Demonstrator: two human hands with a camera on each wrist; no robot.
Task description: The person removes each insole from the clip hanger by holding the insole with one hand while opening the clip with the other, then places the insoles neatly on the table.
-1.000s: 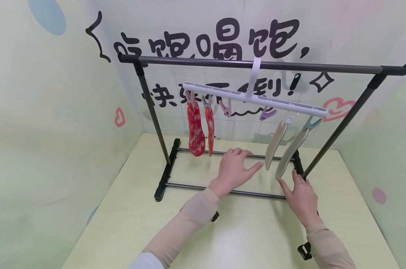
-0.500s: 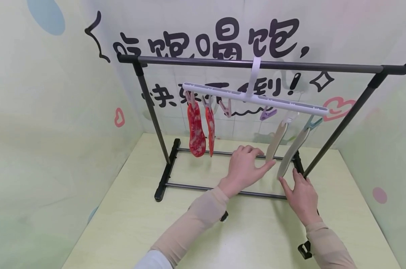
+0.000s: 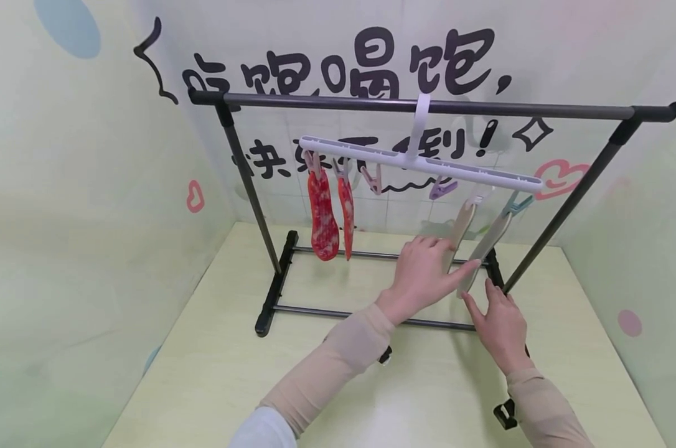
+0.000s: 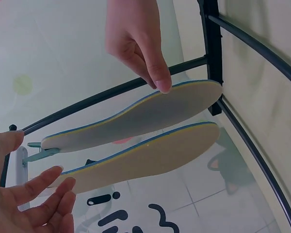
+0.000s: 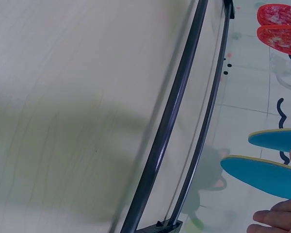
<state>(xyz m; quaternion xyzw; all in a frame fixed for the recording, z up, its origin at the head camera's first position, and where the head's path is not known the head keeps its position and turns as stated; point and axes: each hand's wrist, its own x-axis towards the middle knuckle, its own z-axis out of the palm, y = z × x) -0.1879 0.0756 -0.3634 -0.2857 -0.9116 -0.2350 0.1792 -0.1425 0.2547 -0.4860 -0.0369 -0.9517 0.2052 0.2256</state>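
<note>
Two insoles hang at the right end of a lilac clip hanger (image 3: 366, 152). The outer insole (image 3: 486, 249) is held by a teal clip (image 3: 518, 204), the inner insole (image 3: 460, 227) by a pale clip (image 3: 477, 196). Their sides are beige one way, blue the other, as the right wrist view shows on one insole (image 5: 266, 175). My left hand (image 3: 424, 270) is spread beside them, its thumb overlapping the outer one in the head view and its fingers by the inner one. My right hand (image 3: 503, 326) has its thumb at the outer insole's lower edge, fingers extended.
A black rack carries the hanger on its top bar (image 3: 327, 102); its lower bars (image 3: 315, 311) lie over the pale table (image 3: 203, 386). Two red patterned insoles, one broadside (image 3: 323, 218) and one edge-on (image 3: 346, 218), hang at left. Unloaded pink (image 3: 373, 180) and purple (image 3: 443, 188) clips hang between.
My left hand has moved right, from left of the beige insoles to among them, and they have turned slightly. My right hand has stayed nearly still by the outer insole.
</note>
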